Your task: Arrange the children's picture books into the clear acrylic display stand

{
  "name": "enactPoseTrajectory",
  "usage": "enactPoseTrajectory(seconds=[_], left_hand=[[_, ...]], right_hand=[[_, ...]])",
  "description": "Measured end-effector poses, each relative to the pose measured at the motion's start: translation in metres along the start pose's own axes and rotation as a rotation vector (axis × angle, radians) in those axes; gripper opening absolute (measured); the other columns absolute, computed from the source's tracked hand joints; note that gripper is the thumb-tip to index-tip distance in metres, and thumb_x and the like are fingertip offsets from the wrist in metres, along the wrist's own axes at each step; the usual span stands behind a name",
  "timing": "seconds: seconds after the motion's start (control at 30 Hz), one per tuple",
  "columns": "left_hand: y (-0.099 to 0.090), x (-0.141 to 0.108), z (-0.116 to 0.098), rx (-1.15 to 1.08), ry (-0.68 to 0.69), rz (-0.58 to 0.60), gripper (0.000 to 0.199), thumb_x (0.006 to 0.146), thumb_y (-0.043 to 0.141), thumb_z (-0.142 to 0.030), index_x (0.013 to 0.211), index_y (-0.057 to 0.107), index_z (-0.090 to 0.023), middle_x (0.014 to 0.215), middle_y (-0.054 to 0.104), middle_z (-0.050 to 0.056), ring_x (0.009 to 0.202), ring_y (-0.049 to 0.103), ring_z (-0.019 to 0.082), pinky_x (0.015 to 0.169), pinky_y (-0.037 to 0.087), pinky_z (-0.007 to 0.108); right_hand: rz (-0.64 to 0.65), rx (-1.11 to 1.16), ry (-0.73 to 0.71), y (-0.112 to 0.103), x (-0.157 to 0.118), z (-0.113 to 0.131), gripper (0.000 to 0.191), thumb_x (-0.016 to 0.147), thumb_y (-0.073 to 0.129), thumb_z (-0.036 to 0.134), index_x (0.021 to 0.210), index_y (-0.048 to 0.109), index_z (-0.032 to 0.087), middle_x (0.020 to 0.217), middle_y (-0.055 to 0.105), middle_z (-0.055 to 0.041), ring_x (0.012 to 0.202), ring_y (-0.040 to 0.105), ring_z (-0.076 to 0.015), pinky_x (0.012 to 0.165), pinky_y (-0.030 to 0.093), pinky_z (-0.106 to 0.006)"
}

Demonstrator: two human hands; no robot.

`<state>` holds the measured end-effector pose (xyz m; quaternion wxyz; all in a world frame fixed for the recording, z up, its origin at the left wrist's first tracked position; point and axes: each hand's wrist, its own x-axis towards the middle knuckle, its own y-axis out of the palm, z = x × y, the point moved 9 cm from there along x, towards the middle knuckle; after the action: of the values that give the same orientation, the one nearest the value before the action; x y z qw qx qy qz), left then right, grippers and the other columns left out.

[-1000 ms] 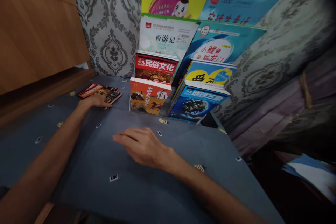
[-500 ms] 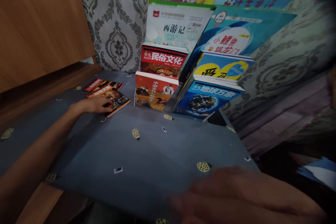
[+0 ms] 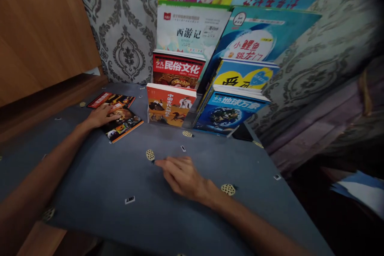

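My left hand (image 3: 102, 117) lies on a dark book with an animal cover (image 3: 124, 123), its fingers stretched over the upper left part. This book partly covers a second, red-topped book (image 3: 103, 99) on the table. My right hand (image 3: 181, 176) is over the middle of the table, its index finger extended to the left and the others loosely bent. It shows nothing in its grasp and is apart from the books.
Several books stand in tiered rows at the back, an orange book (image 3: 171, 106) and a blue globe book (image 3: 228, 114) in front. A dark flat object (image 3: 243, 133) lies beside them. A wooden cabinet (image 3: 45, 28) borders the left side of the patterned grey table (image 3: 99, 192).
My right hand has moved from the near right edge to the table's middle. My left hand has shifted to the upper left part of the animal book, uncovering more of its cover.
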<state>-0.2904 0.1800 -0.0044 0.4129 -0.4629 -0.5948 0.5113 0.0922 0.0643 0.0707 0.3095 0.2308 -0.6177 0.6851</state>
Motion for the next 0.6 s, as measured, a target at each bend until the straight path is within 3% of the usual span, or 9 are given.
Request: enactPoseTrajectory(seconds=[0.1, 0.23, 0.37, 0.5, 0.6], left_hand=[[0.000, -0.011, -0.005, -0.011, 0.012, -0.005, 0.093, 0.083, 0.035, -0.081, 0.147, 0.046, -0.015, 0.152, 0.048, 0.018, 0.136, 0.048, 0.038, 0.110, 0.039, 0.046], [0.002, -0.026, -0.024, -0.019, 0.083, 0.013, 0.094, 0.084, 0.037, -0.078, 0.152, 0.041, -0.014, 0.158, 0.044, 0.018, 0.144, 0.040, 0.039, 0.116, 0.033, 0.049], [0.013, -0.046, -0.061, -0.059, 0.183, 0.078, 0.100, 0.083, 0.035, -0.084, 0.153, 0.041, -0.013, 0.162, 0.036, 0.018, 0.149, 0.034, 0.039, 0.120, 0.027, 0.049], [0.022, -0.068, -0.104, -0.090, 0.291, 0.059, 0.099, 0.083, 0.036, -0.086, 0.154, 0.040, -0.017, 0.164, 0.034, 0.017, 0.151, 0.032, 0.036, 0.122, 0.024, 0.049], [0.026, -0.077, -0.123, -0.093, 0.318, 0.041, 0.097, 0.084, 0.038, -0.085, 0.153, 0.042, -0.017, 0.164, 0.035, 0.018, 0.151, 0.033, 0.035, 0.122, 0.026, 0.049]], right_hand=[[0.074, 0.056, 0.072, 0.021, -0.014, -0.014, 0.026, 0.098, 0.040, 0.009, 0.108, 0.063, 0.017, 0.074, 0.071, -0.0019, 0.058, 0.062, -0.0144, 0.054, 0.048, -0.025], [0.077, 0.103, 0.140, 0.023, -0.017, -0.021, 0.024, 0.098, 0.043, 0.009, 0.110, 0.062, 0.017, 0.079, 0.071, -0.0040, 0.063, 0.064, -0.0153, 0.061, 0.050, -0.025], [0.027, 0.114, 0.172, 0.019, -0.014, -0.024, 0.026, 0.095, 0.043, 0.007, 0.110, 0.063, 0.017, 0.080, 0.071, -0.0051, 0.069, 0.066, -0.0171, 0.065, 0.052, -0.027], [-0.024, 0.127, 0.183, 0.015, -0.012, -0.026, 0.027, 0.095, 0.044, 0.008, 0.111, 0.064, 0.018, 0.086, 0.073, -0.0067, 0.075, 0.067, -0.0188, 0.070, 0.054, -0.029], [-0.042, 0.134, 0.208, 0.013, -0.013, -0.028, 0.025, 0.096, 0.046, 0.009, 0.112, 0.064, 0.017, 0.091, 0.075, -0.0082, 0.081, 0.069, -0.0199, 0.076, 0.054, -0.033]])
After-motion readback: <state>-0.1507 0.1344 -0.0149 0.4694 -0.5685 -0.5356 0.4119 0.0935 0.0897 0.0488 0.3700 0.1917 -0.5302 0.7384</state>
